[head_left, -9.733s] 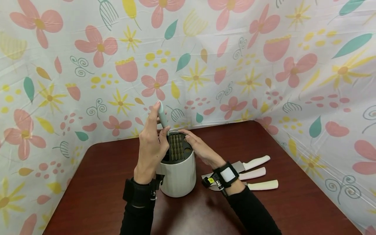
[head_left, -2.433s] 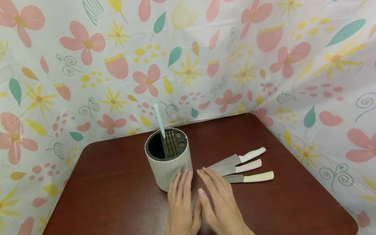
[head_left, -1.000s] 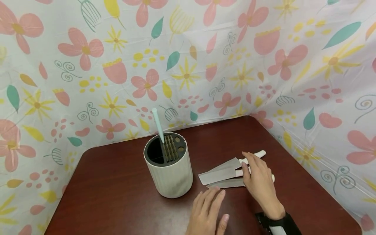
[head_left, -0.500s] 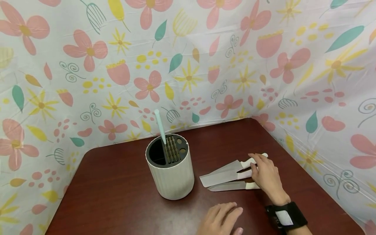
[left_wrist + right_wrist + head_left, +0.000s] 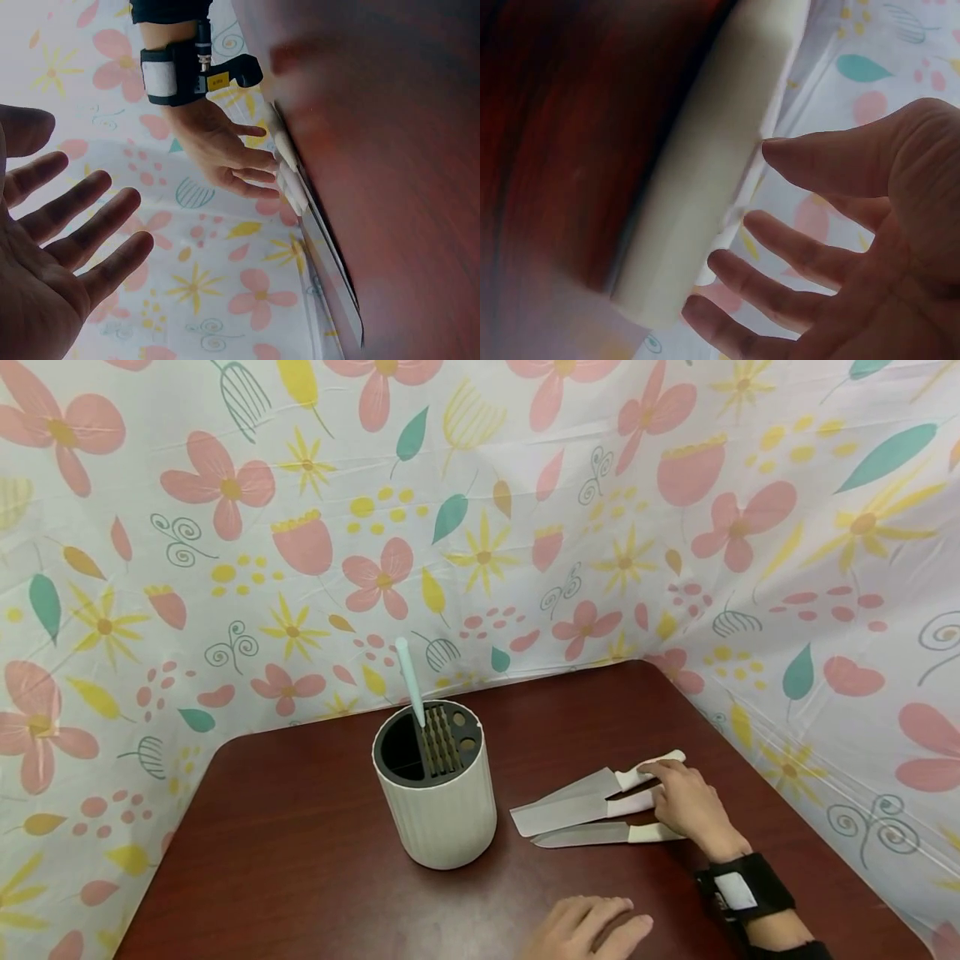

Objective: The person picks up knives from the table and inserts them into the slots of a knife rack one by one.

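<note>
Three knives lie side by side on the table, blades toward the holder. One has a white handle (image 5: 671, 757), one a pale pink handle (image 5: 630, 803) and one a cream handle (image 5: 648, 833). My right hand (image 5: 688, 806) is over these handles, its fingertips at the white and pink ones. In the right wrist view the cream handle (image 5: 705, 150) fills the middle, with loosely bent fingers (image 5: 780, 296) beside it. My left hand (image 5: 588, 931) hovers at the front edge of view, fingers spread and holding nothing; its palm (image 5: 34, 292) shows in the left wrist view.
A ribbed white knife holder (image 5: 446, 827) with a black slotted top stands left of the knives. A pale blue handle (image 5: 410, 681) sticks up from it, leaning left. The dark red table (image 5: 262, 843) meets a flowered curtain (image 5: 495, 485) behind and at the right.
Earlier my left hand held the pale blue handle at the holder; it has let go and drawn back toward me. My right hand has moved from the holder to the knife handles.
</note>
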A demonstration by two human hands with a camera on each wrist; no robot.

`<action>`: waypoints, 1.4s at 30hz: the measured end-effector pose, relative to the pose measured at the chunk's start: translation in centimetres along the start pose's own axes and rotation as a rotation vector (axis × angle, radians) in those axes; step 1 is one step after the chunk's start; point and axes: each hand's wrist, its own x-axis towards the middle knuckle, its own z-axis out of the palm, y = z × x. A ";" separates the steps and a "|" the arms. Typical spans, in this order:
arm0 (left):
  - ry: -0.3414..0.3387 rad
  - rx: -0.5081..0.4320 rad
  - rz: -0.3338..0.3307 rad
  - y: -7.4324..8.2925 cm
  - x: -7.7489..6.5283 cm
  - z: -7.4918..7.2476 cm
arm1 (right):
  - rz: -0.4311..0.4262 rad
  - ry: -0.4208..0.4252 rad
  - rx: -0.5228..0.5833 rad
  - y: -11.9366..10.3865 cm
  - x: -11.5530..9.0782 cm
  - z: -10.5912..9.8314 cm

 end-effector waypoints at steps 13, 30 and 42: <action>-0.066 -0.105 -0.015 1.1 -0.1 0.1 | -0.114 -0.158 0.041 1.1 0.5 -0.8; -0.014 -0.114 0.040 1.3 -0.4 1.0 | -0.417 -0.312 0.199 5.2 2.7 -1.1; 0.006 -0.062 0.072 0.9 -0.3 1.0 | -0.521 -0.323 0.332 6.2 2.6 -1.2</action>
